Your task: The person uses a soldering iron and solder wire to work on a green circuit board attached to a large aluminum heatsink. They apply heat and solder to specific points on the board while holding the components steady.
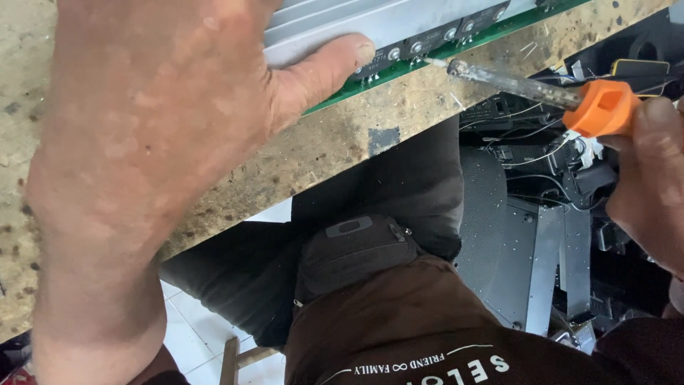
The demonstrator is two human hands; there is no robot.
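1. The worn wooden workbench [335,146] ran across the view from lower left to upper right, its top stained and scratched, with a dark patch near its front edge.
2. The left hand [153,121] lay flat and spread over the bench, fingers open and gripping nothing; its thumb [324,68] pressed against the edge of the heat sink.
3. The person's dark trousers [385,185] and brown shirt [427,321] filled the space below the bench edge, with a small dark pouch [353,249] at the waist.
4. A heap of dark metal panels, brackets and loose wires [548,242] lay to the right, below bench level.
5. The ribbed silver heat sink [370,21] sat at the top of the bench, touching the thumb.
6. The right hand [652,185] came in from the right edge, fingers curled closed around the orange handle [605,107] of a screwdriver [513,82].
7. The green circuit board [456,50] lay under the heat sink along the far bench edge, carrying a row of black components fixed with screws [417,46].
8. The screwdriver's tip rested at the board's edge, just beside those screws.
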